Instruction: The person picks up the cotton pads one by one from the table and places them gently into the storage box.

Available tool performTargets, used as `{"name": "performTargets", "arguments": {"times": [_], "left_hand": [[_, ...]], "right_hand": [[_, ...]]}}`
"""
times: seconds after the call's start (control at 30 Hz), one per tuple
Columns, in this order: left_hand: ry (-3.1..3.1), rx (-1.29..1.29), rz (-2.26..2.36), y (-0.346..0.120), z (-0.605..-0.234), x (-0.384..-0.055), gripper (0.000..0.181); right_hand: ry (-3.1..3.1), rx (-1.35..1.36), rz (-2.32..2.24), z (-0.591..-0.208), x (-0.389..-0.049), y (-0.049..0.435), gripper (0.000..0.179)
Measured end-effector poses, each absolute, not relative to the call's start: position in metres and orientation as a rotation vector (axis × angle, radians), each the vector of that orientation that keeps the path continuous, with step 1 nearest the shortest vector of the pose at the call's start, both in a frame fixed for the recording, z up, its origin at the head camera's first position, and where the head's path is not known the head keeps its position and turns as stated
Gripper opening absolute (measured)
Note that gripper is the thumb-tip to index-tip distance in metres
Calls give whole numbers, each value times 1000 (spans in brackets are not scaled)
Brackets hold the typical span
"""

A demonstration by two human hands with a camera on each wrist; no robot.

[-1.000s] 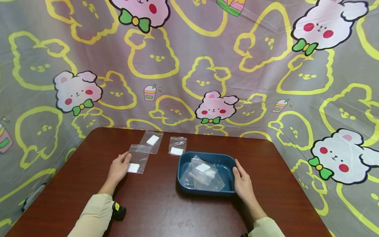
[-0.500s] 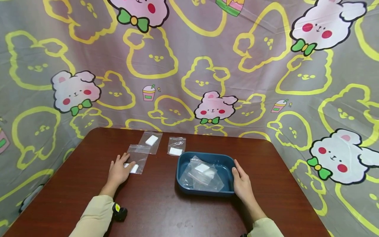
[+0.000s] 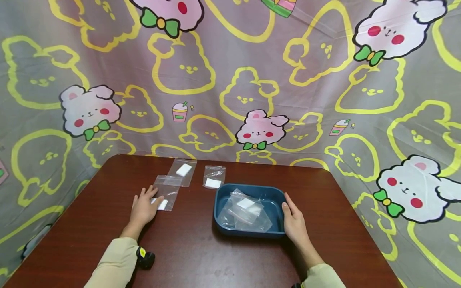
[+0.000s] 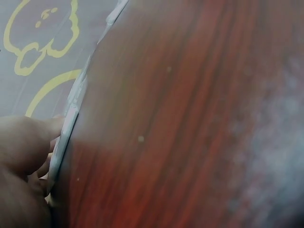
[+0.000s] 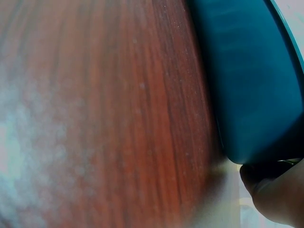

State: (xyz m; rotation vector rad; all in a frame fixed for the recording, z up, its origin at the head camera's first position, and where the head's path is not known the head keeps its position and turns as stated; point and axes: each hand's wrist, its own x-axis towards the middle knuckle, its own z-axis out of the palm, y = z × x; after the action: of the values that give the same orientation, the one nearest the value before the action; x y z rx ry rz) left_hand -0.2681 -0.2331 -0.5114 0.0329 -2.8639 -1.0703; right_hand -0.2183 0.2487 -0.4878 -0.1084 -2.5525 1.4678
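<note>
In the head view, my left hand [image 3: 144,208] rests on a clear zip bag [image 3: 169,190] at the table's left, fingers spread and thumb over the white block [image 3: 162,204] inside, which it partly hides. Seen edge-on in the left wrist view, the bag [image 4: 69,123] lies against my thumb [image 4: 33,142]. My right hand [image 3: 294,220] grips the right end of a dark blue plastic box [image 3: 248,233], thumb at its rim. Inside the box several clear bags [image 3: 248,212] with white blocks overlap. The right wrist view shows the box's outer wall [image 5: 256,80] beside my hand [image 5: 280,194].
A second zip bag [image 3: 174,172] with a white block [image 3: 184,170] lies behind the left hand's bag, overlapping it. Another small bag [image 3: 215,173] with a white block lies just behind the box. The brown wooden table [image 3: 201,256] meets a patterned curtain [image 3: 223,100] at its back.
My left hand has shifted from the bag's left edge onto the bag, its fingers spreading and the thumb coming over the white block. The right hand and box have stayed put.
</note>
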Motion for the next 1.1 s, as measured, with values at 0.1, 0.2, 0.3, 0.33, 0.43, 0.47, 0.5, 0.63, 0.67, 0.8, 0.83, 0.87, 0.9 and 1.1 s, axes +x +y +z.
{"name": "performTargets", "arguments": {"times": [0.1,0.2,0.3,0.33,0.43,0.47,0.5,0.63,0.67,0.8,0.83,0.87,0.9,1.1], "left_hand": [[-2868,32,-1059,-232,-510,-267,56],[-2874,27,-1039,-232,-510,-267,54],[-2868,23,-1043,-232,-511,-267,52],[-2862,22,-1052,-232,-512,-268,51],[-2838,24,-1059,-232,-513,-268,49],[-2828,24,-1058,-232,-514,-268,47],[-2816,23,-1056,-232,-514,-268,46],[-2778,36,-1062,-232,-514,-266,41],[-2768,42,-1075,-231,-514,-266,40],[-2738,55,-1111,-231,-514,-264,36],[-2730,55,-1117,-231,-514,-264,36],[-2723,55,-1117,-231,-515,-265,35],[-2717,56,-1118,-231,-515,-264,34],[-2695,59,-1101,-232,-514,-265,32]], "right_hand": [[-2544,-108,1469,-489,-219,249,50],[-2541,-106,1467,-490,-219,249,50],[-2544,-109,1461,-490,-219,250,50],[-2547,-110,1458,-490,-219,250,50],[-2553,-114,1454,-490,-220,250,50],[-2554,-116,1454,-490,-220,250,50],[-2556,-117,1454,-490,-220,250,50],[-2560,-123,1464,-489,-219,249,50],[-2561,-124,1466,-489,-219,249,50],[-2564,-122,1464,-489,-219,249,50],[-2563,-122,1461,-489,-219,250,50],[-2561,-120,1460,-489,-219,250,50],[-2559,-118,1458,-489,-219,250,50],[-2546,-108,1460,-489,-219,250,50]]}}
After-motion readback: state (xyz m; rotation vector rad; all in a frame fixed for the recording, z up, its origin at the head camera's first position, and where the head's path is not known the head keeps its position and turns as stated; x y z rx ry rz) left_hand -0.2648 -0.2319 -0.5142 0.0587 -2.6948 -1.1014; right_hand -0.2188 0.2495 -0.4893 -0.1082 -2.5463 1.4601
